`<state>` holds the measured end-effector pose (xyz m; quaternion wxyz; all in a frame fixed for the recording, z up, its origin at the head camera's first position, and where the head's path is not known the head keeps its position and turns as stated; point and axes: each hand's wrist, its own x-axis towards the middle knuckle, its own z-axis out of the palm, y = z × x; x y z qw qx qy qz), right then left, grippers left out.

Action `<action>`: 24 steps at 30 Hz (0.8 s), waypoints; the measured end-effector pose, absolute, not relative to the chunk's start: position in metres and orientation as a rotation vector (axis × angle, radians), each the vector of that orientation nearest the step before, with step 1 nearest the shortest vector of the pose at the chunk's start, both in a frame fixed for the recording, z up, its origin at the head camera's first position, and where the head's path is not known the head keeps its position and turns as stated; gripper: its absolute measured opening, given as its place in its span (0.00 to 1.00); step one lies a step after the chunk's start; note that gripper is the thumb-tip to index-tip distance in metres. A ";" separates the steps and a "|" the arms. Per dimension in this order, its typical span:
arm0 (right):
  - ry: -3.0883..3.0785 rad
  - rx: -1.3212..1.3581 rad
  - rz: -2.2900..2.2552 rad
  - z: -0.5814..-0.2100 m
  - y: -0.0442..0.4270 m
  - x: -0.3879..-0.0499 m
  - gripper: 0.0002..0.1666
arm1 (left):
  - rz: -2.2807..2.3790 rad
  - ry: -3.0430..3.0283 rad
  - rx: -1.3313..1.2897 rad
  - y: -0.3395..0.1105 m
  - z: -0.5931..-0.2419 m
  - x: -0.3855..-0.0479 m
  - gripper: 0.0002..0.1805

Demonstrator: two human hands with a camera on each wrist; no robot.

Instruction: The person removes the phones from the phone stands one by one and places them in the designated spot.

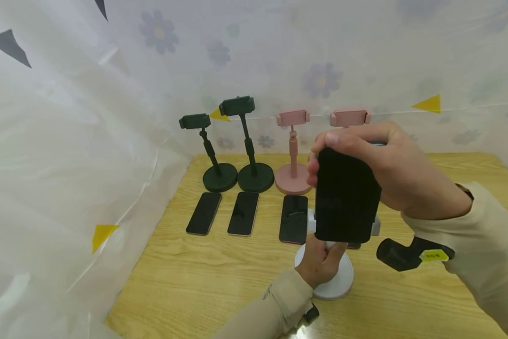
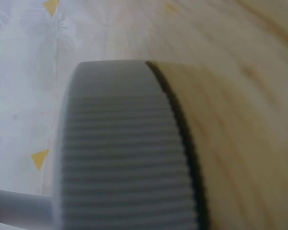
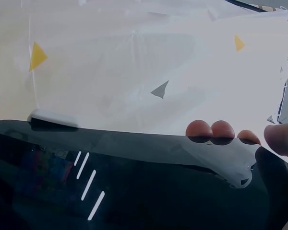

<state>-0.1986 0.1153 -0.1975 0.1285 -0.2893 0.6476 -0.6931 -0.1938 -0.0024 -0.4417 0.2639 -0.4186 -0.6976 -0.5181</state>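
My right hand point(image 1: 389, 165) grips a black smartphone point(image 1: 347, 197) by its upper end, the thumb along its top edge. The phone stands upright in front of a white phone stand's clamp, whose ends show on both sides of it. In the right wrist view, fingertips point(image 3: 198, 129) curl over the phone's edge, and one clamp end point(image 3: 55, 117) touches or nearly touches that edge. Below the phone, my left hand point(image 1: 319, 266) holds the stem of the white phone stand point(image 1: 342, 280), mostly hiding it. The left wrist view shows the stand's ridged round base point(image 2: 120, 148) close up.
Two dark green phone stands point(image 1: 254, 176) and two pink phone stands point(image 1: 294, 181) line the back of the wooden table point(image 1: 186, 282). Several dark smartphones point(image 1: 243, 214) lie before them, one mostly hidden behind the white stand. Plastic sheeting point(image 1: 67, 141) hangs at the left and back.
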 end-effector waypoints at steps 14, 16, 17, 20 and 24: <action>1.917 -0.812 -2.038 -0.190 0.116 -0.194 0.18 | -1.457 -1.964 -1.138 -0.001 -0.442 -0.189 0.20; 1.918 -0.825 -2.026 -0.190 0.117 -0.194 0.19 | -1.470 -1.967 -1.137 0.000 -0.442 -0.188 0.22; 1.913 -0.835 -2.023 -0.190 0.118 -0.194 0.19 | -1.476 -1.967 -1.137 0.001 -0.442 -0.188 0.22; 1.882 -0.849 -2.034 -0.191 0.120 -0.196 0.18 | -1.463 -1.964 -1.121 0.003 -0.442 -0.187 0.23; 1.860 -0.842 -2.054 -0.187 0.126 -0.198 0.18 | -1.447 -1.959 -1.096 0.004 -0.442 -0.184 0.25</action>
